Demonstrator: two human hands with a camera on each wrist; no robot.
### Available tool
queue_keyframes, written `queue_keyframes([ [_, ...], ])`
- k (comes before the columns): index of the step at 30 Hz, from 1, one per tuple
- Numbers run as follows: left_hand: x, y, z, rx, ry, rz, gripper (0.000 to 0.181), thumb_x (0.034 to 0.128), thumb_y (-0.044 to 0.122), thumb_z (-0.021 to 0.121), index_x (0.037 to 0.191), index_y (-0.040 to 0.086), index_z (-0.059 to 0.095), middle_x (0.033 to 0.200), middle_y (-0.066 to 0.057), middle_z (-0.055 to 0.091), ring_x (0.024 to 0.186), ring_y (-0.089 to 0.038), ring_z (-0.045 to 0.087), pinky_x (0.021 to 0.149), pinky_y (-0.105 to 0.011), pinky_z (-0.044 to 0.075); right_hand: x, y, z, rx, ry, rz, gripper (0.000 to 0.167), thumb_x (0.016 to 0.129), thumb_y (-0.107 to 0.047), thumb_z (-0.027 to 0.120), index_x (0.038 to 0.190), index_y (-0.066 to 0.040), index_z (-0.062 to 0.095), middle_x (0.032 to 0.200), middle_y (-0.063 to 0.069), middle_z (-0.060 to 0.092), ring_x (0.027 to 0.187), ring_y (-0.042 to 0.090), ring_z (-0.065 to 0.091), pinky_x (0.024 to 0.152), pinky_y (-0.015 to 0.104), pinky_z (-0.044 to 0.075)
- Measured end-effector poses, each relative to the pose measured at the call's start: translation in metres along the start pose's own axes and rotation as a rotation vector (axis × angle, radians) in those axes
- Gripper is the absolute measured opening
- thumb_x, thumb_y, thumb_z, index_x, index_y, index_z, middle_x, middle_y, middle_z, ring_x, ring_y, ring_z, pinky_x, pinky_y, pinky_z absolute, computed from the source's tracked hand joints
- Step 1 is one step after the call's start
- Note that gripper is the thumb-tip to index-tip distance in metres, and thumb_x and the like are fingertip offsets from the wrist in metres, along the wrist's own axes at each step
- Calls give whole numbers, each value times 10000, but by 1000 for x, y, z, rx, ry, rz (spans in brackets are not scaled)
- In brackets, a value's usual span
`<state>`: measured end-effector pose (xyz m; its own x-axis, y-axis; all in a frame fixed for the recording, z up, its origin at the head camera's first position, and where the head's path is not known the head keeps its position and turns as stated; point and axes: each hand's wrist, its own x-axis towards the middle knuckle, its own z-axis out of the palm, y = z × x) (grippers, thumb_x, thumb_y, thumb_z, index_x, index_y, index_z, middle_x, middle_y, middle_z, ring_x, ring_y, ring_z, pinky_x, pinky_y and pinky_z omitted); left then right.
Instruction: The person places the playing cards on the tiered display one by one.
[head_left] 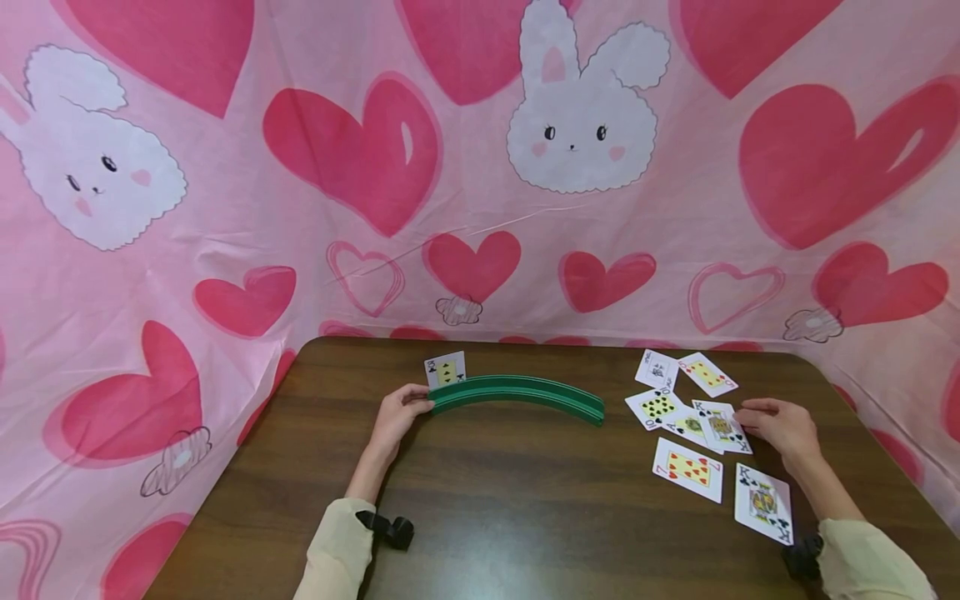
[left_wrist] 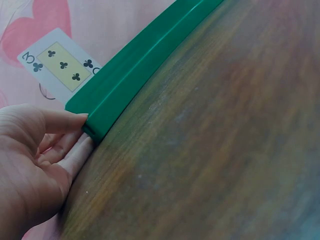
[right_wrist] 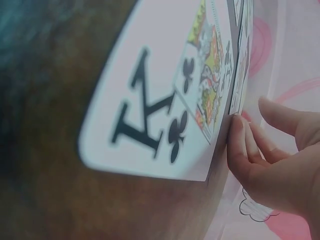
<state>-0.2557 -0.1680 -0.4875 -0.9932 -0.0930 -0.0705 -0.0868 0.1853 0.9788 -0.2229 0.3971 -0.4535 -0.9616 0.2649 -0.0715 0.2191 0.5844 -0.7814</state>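
At the left end of a curved green card holder, my left hand pinches the tip between thumb and fingers. A three of clubs stands in the holder at that same end, leaning back. On the right, my right hand has its fingertips at the right edge of a king card lying face up. Its thumb is held apart from the fingers in the right wrist view. Closer to that camera lies a king of clubs, untouched.
Around the king lie an ace, a ten, a red-diamond card, a card with a black picture and a seven of hearts. The wooden table meets a pink patterned cloth behind.
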Motion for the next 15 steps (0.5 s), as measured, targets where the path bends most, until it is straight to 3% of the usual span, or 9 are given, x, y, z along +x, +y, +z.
queue_keyframes([
  [3, 1, -2, 1, 12, 9, 11, 241, 799, 114, 634, 1029, 45, 621, 1026, -116, 605, 891, -201, 547, 833, -356, 415, -1, 0, 1, -126, 9, -27, 584, 763, -372, 657, 1096, 92, 539, 938, 194, 625, 786, 162, 549, 625, 276, 410],
  [7, 0, -1, 0, 13, 6, 9, 252, 795, 120, 642, 1034, 44, 621, 1024, -114, 607, 884, -185, 555, 832, -348, 419, -2, -1, 4, -244, 7, -83, 626, 717, -407, 690, 1063, 93, 539, 934, 229, 621, 857, 317, 518, 626, 343, 367],
  [12, -4, 7, -1, -13, -15, -14, 248, 795, 103, 642, 1032, 33, 621, 1025, -121, 606, 884, -188, 555, 837, -350, 413, -2, -4, 7, -347, -5, -156, 602, 658, -349, 746, 965, 129, 548, 753, 163, 624, 722, 288, 531, 627, 411, 377],
  [15, -10, 16, -1, -10, -22, -12, 246, 803, 82, 627, 1039, 14, 612, 1030, -136, 601, 886, -199, 551, 838, -358, 409, -1, -6, 7, -382, -4, -177, 518, 644, -295, 757, 901, 118, 579, 727, 139, 613, 701, 276, 531, 618, 399, 385],
])
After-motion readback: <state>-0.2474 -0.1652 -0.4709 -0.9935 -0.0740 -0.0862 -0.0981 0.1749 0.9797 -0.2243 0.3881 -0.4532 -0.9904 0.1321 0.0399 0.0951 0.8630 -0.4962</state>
